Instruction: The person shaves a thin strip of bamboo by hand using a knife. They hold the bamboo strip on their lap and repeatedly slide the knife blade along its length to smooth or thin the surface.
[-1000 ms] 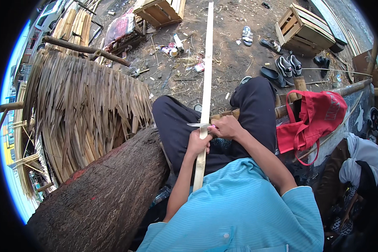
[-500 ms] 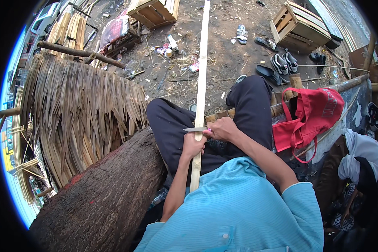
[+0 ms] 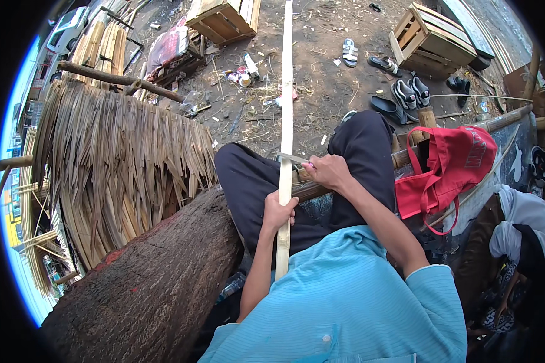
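Long pale strip [image 3: 287, 109], wood or bamboo by look, lying 12 to 6 o'clock between sitter's knees [image 3: 363, 145]. Handling, as I judge: light, springy along length, firm crosswise, smooth-faced, perhaps splintery at edges; best held around lower part, 6 o'clock of knife blade [image 3: 293, 158]. Left hand [image 3: 277, 213]: fingers clamped around strip there. Right hand [image 3: 328, 172], toward 2 o'clock from left: fingers wrapped on knife handle [image 3: 310, 164], beside strip; blade crosses strip, contact unclear.

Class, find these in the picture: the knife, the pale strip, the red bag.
Knife [image 3: 297, 159], head view: on the blade.
Pale strip [image 3: 287, 115], head view: its upper stretch.
Red bag [image 3: 457, 162], head view: on its fabric.
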